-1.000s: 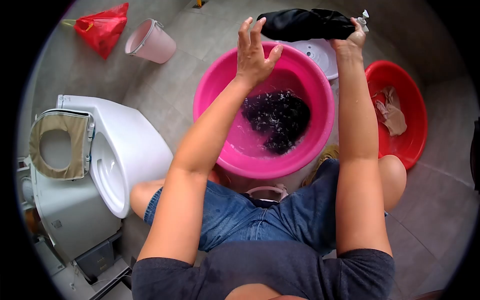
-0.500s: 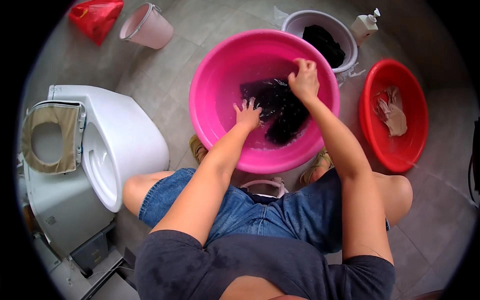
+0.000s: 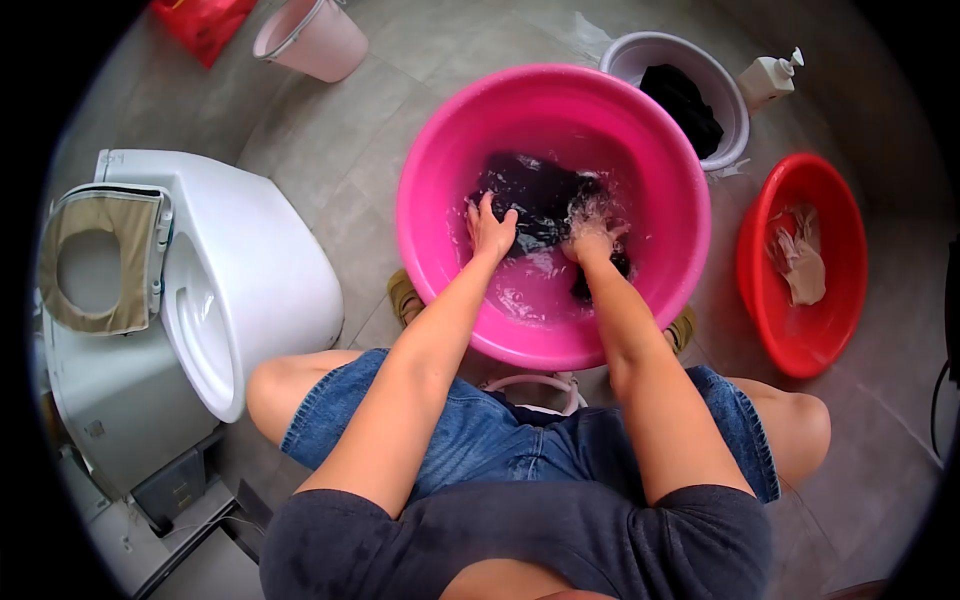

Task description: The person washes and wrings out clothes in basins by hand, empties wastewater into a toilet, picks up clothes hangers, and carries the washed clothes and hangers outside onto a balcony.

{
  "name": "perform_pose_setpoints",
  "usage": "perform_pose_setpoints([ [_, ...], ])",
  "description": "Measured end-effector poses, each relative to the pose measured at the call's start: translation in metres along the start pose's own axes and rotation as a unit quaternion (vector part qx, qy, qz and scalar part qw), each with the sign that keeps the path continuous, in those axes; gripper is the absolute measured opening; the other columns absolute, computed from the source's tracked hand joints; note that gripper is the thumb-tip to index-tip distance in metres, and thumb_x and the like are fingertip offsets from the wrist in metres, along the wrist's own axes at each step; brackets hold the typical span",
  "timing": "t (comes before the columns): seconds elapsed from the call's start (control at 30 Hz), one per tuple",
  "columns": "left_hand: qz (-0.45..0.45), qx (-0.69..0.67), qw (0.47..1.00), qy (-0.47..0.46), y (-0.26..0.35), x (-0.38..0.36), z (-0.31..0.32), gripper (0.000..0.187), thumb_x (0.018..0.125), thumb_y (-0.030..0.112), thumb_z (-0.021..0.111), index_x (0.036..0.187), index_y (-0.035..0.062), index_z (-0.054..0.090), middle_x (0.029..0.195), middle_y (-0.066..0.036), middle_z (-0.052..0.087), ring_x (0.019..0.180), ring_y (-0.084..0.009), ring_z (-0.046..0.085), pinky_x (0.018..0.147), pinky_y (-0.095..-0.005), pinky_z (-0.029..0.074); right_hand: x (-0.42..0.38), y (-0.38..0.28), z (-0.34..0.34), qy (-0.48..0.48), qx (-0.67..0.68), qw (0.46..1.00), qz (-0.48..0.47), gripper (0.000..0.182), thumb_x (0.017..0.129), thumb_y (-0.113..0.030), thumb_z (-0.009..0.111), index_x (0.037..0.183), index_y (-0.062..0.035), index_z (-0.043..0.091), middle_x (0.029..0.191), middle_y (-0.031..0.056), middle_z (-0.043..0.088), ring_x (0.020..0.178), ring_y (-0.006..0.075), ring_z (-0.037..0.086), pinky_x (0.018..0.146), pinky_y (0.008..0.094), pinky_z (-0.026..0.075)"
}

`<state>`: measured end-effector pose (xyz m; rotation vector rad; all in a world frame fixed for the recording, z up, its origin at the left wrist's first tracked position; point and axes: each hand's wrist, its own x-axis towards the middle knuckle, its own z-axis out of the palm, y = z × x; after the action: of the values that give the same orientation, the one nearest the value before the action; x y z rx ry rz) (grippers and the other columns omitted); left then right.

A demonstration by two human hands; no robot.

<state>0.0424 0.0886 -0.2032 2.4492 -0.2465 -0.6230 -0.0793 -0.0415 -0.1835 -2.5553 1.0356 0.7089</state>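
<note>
A large pink basin (image 3: 450,290) on the floor between my feet holds water and a dark wet cloth (image 3: 535,190). My left hand (image 3: 490,228) rests on the cloth's left edge, thumb and fingers apart. At the cloth's right side, my right hand (image 3: 592,238) is partly under splashing water, so its fingers are hidden. Part of the cloth shows beyond my right hand, lower right in the water.
A grey basin (image 3: 740,125) with black cloth stands behind, beside a white pump bottle (image 3: 768,80). To the right is a red basin (image 3: 758,300) with pale cloth (image 3: 803,270). A white toilet (image 3: 270,260) stands left; a pink bucket (image 3: 325,45) and red bag (image 3: 205,25) are back left.
My right hand has come down from above the basin's right side into the water, making a splash. The cloth has shifted and spread differently. The whole view has moved slightly.
</note>
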Motion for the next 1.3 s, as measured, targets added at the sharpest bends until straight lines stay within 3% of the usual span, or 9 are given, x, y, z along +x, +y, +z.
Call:
perform_pose_setpoints([
  [0.17,-0.152,-0.219,0.96,-0.084,-0.011,-0.002,0.015,0.083,0.081,0.046,0.06,0.147,0.0178,0.018,0.149,-0.017,0.02,0.137,-0.031,0.023,0.109,-0.0392,0.025,0.018,0.007,0.039,0.02,-0.052,0.984,-0.171,0.068,0.076,-0.026,0.065,0.137,-0.0326,0.037,0.147,0.0084,0.029,0.133,0.0322,0.031,0.101,0.0593,0.031],
  [0.33,-0.257,-0.328,0.886,-0.201,0.006,-0.015,0.007,0.105,0.076,0.067,0.057,0.145,0.029,-0.012,0.152,-0.011,0.01,0.134,-0.0374,0.027,0.1,-0.0607,0.03,0.042,0.011,0.005,0.018,0.245,0.968,-0.058,0.063,0.067,-0.008,0.058,0.129,-0.0153,0.051,0.126,0.0144,0.055,0.118,0.0294,0.051,0.1,0.0389,0.04],
  [0.43,-0.271,-0.453,0.822,-0.215,0.002,-0.002,0.021,0.104,0.076,0.069,0.055,0.145,0.0316,-0.013,0.151,-0.01,0.013,0.131,-0.036,0.031,0.094,-0.0609,0.037,0.013,0.014,-0.054,-0.127,0.603,0.784,-0.072,0.043,0.067,-0.003,0.054,0.11,-0.0054,0.06,0.098,0.0098,0.062,0.098,0.0225,0.057,0.086,0.0331,0.046],
  [0.57,-0.154,-0.708,0.602,-0.336,0.018,0.006,0.032,0.065,0.086,0.058,0.047,0.132,0.0117,0.041,0.124,-0.016,0.051,0.109,-0.0308,0.054,0.09,-0.0482,0.046,-0.061,0.001,-0.136,-0.14,0.71,0.647,-0.239,0.03,0.071,-0.004,0.06,0.101,-0.0052,0.057,0.089,0.0038,0.056,0.09,0.0136,0.054,0.08,0.0264,0.046],
  [0.67,-0.082,-0.707,0.599,-0.368,0.051,0.003,-0.004,0.057,0.089,0.057,0.04,0.122,0.0108,0.05,0.115,-0.015,0.058,0.102,-0.0303,0.058,0.087,-0.0466,0.049,-0.096,-0.011,-0.169,-0.128,0.754,0.557,-0.322,0.027,0.073,-0.013,0.072,0.093,-0.0057,0.056,0.084,0.0019,0.056,0.08,0.0107,0.055,0.072,0.023,0.046],
  [0.83,-0.057,-0.797,0.513,-0.314,0.085,-0.014,-0.043,0.061,0.089,0.063,0.033,0.112,0.0114,0.055,0.105,-0.017,0.061,0.096,-0.0341,0.059,0.089,-0.0487,0.048,-0.093,-0.024,-0.146,0.119,0.657,0.703,-0.244,0.028,0.068,-0.014,0.073,0.062,-0.006,0.048,0.072,0.0007,0.053,0.067,0.0105,0.049,0.06,0.0256,0.039],
  [0.97,0.0,-0.816,0.451,-0.363,0.097,-0.019,-0.045,0.07,0.085,0.072,0.027,0.109,0.0136,0.058,0.111,-0.017,0.06,0.102,-0.035,0.057,0.089,-0.051,0.048,-0.091,-0.045,-0.119,0.466,0.352,0.756,-0.296,0.034,0.06,-0.015,0.073,0.087,-0.0074,0.056,0.123,0.0158,0.04,0.111,0.035,0.041,0.087,0.0443,0.041],
  [1.1,-0.038,-0.815,0.441,-0.374,0.116,-0.045,-0.052,0.061,0.083,0.072,0.037,0.095,0.0155,0.057,0.096,-0.009,0.06,0.092,-0.0283,0.058,0.083,-0.0458,0.048,-0.105,-0.07,-0.122,0.491,0.196,0.814,-0.241,0.033,0.064,-0.028,0.075,0.088,-0.0097,0.06,0.112,0.0137,0.05,0.107,0.0359,0.047,0.084,0.0458,0.042],
  [1.3,-0.006,-0.734,0.639,-0.231,0.106,-0.025,-0.028,0.025,0.09,0.028,0.048,0.084,0.0069,0.058,0.076,-0.004,0.06,0.07,-0.0156,0.059,0.064,-0.0298,0.05,-0.044,-0.05,-0.097,0.428,0.359,0.821,-0.118,0.031,0.071,-0.033,0.073,0.079,-0.0049,0.061,0.086,0.0157,0.062,0.079,0.0342,0.061,0.071,0.0445,0.048],
])
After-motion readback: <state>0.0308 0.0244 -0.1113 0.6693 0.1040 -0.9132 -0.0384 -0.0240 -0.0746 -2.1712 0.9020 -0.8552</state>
